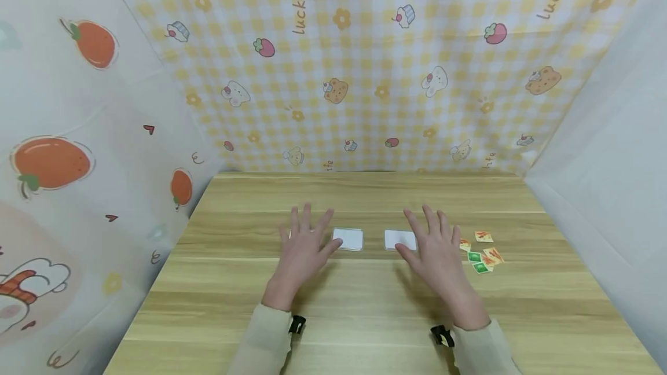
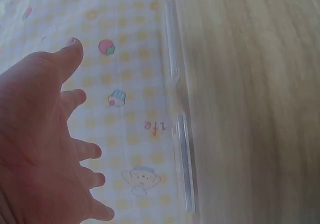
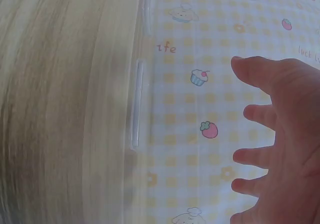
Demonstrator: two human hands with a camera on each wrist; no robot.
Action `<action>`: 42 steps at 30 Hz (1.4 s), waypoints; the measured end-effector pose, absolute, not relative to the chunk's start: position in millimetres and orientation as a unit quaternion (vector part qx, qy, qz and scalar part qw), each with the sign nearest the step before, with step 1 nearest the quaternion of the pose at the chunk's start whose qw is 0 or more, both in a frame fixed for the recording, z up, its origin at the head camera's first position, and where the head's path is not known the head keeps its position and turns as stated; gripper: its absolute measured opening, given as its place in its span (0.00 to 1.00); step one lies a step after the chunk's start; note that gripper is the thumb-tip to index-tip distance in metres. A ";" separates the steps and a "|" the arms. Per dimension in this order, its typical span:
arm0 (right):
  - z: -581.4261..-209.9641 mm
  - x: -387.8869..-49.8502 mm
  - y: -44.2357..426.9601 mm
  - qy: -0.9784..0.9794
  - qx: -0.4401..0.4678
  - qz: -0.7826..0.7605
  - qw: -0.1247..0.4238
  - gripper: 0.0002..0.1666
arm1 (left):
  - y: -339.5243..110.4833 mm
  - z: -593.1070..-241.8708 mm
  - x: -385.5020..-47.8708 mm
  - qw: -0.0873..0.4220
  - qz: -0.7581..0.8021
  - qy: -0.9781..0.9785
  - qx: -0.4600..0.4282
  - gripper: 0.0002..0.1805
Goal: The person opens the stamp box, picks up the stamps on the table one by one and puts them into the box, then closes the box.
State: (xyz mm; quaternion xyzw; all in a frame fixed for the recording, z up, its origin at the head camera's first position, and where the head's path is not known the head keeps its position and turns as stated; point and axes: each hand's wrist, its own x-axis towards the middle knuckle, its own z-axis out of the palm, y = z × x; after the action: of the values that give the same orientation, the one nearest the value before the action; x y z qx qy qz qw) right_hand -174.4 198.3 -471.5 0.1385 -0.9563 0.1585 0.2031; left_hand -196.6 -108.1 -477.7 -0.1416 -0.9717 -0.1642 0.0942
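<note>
Boxes (image 1: 348,240), flat and white, lie on your wooden table (image 1: 359,305). Your left hand (image 1: 302,250), fingers spread, hovers over one, its thumb near another; your right hand (image 1: 436,250), also spread, partly covers a third. Small picture cards (image 1: 493,256) lie just right of that hand.

On one bench (image 1: 365,305), to be counted: three flat boxes (image 1: 348,239), two green cards (image 1: 480,268), and at least three orange cards (image 1: 483,236), exact number unclear because of the overlapping. Also, two sleeves (image 1: 263,340) and two black bands (image 1: 297,324).
</note>
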 end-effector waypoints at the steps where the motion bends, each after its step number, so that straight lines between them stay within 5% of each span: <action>1: -471.8 -174.7 198.3 -0.956 0.140 0.160 0.202 0.47 | -105.5 -477.9 -197.9 0.087 -0.166 -0.971 -0.147 0.41; 31: -474.4 -224.6 235.8 -0.954 0.292 0.017 0.059 0.43 | -4.3 -484.4 -249.0 -0.070 -0.150 -0.947 -0.274 0.46; 42: -486.6 -234.0 245.6 -0.957 0.287 0.033 0.029 0.41 | 10.1 -490.5 -259.0 -0.085 -0.141 -0.946 -0.280 0.33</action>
State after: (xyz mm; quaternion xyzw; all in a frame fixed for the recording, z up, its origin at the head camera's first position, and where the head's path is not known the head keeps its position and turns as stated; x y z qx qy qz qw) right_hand -234.0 245.6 -486.6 0.2867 -0.9570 0.0331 0.0292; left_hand -259.0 10.1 -490.5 -0.2799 -0.9459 -0.1405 -0.0845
